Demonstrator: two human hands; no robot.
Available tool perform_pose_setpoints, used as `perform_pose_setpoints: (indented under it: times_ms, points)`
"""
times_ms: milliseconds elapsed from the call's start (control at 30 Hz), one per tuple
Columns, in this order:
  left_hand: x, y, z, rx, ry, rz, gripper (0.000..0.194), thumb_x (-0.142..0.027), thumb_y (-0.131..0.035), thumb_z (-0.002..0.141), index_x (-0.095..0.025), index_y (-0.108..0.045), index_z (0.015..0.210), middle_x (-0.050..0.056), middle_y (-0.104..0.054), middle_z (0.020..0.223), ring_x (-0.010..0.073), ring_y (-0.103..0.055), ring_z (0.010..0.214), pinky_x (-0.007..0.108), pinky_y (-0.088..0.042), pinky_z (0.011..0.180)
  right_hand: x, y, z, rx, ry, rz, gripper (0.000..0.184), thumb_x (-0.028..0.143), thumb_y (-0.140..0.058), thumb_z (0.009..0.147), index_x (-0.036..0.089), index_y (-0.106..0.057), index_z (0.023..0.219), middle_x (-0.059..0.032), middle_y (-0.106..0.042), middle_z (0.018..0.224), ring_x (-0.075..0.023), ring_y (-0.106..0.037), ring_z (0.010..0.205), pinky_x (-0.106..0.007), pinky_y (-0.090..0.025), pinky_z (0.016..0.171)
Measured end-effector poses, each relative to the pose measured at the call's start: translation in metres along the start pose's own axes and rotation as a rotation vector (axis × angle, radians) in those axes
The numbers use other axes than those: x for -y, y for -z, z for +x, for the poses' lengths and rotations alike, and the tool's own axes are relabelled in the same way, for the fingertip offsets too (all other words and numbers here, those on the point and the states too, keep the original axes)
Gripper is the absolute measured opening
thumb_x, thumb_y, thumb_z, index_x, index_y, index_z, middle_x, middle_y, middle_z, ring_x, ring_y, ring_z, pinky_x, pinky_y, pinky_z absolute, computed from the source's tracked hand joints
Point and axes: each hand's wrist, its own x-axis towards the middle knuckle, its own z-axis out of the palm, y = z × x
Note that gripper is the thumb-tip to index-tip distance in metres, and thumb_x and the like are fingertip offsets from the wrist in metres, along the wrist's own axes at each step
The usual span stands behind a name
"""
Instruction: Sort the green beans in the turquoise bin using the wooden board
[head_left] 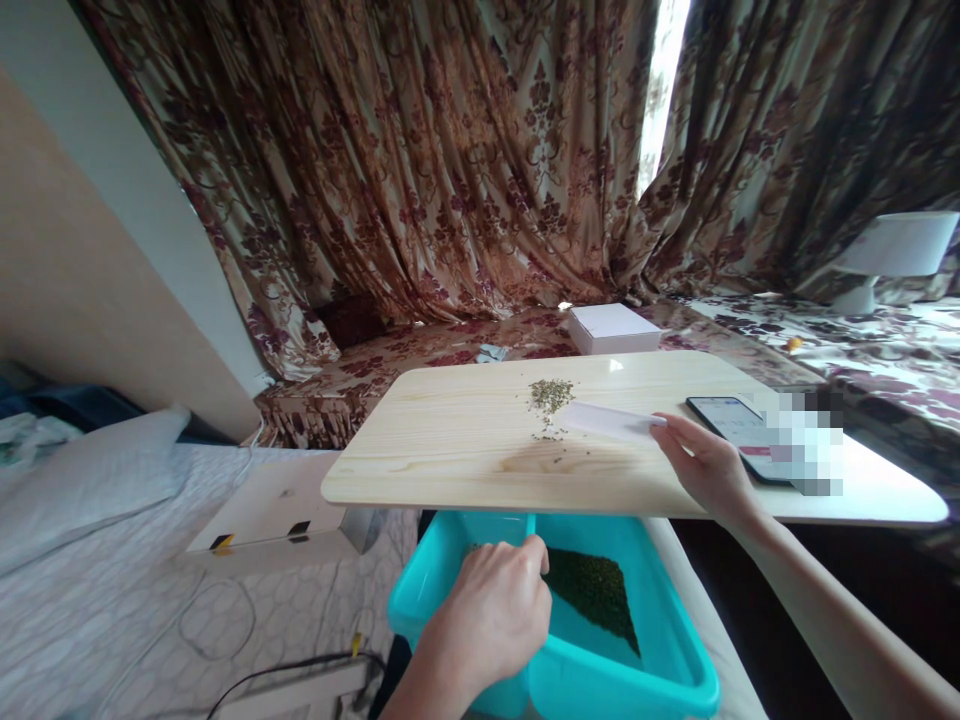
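Note:
My left hand (495, 615) reaches down into a turquoise plastic bin (660, 690), its fingers curled and closed beside a heap of small green beans (596, 595) in the bin; what the fingers hold is hidden. My right hand (701, 465) rests on a light wooden board (450, 445) and pinches a white card (609, 421) lying flat on it. The card's far end lies next to a small scatter of green beans (551, 397) on the board.
A phone (731, 425) lies on the board right of my right hand. A white box (613, 328) sits behind the board on patterned fabric. Heavy floral curtains (450, 150) hang behind. A white flat box (274, 505) and cables lie on the bed at left.

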Motion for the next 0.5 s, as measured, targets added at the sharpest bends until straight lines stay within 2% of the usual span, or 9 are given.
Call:
perform_pose_setpoints:
  times_ms: [167, 333, 500]
  points:
    - [0.001, 0.001, 0.000, 0.005, -0.008, 0.000, 0.035, -0.018, -0.037, 0.096, -0.021, -0.065, 0.116, 0.010, -0.074, 0.104, 0.0298, -0.067, 0.105, 0.037, -0.047, 0.093, -0.007, 0.005, -0.004, -0.038, -0.019, -0.018, 0.034, 0.050, -0.059, 0.092, 0.023, -0.079, 0.097, -0.0082, -0.085, 0.095, -0.0299, -0.080, 0.088, -0.041, -0.065, 0.078]
    - [0.001, 0.002, 0.000, 0.014, -0.005, 0.002, 0.035, -0.018, -0.037, 0.096, -0.021, -0.065, 0.116, 0.010, -0.073, 0.103, 0.0306, -0.067, 0.104, 0.038, -0.047, 0.092, 0.004, 0.009, -0.016, -0.004, 0.000, -0.007, 0.034, 0.050, -0.059, 0.093, 0.023, -0.080, 0.096, -0.0071, -0.085, 0.096, -0.0284, -0.080, 0.088, -0.038, -0.064, 0.079]
    - [0.000, 0.002, -0.001, 0.006, -0.003, 0.002, 0.036, -0.017, -0.036, 0.096, -0.021, -0.065, 0.116, 0.011, -0.073, 0.103, 0.0302, -0.067, 0.104, 0.038, -0.047, 0.092, 0.012, 0.001, -0.009, 0.010, 0.019, 0.003, 0.038, 0.053, -0.058, 0.094, 0.023, -0.080, 0.098, -0.0080, -0.085, 0.097, -0.0289, -0.081, 0.088, -0.039, -0.065, 0.081]
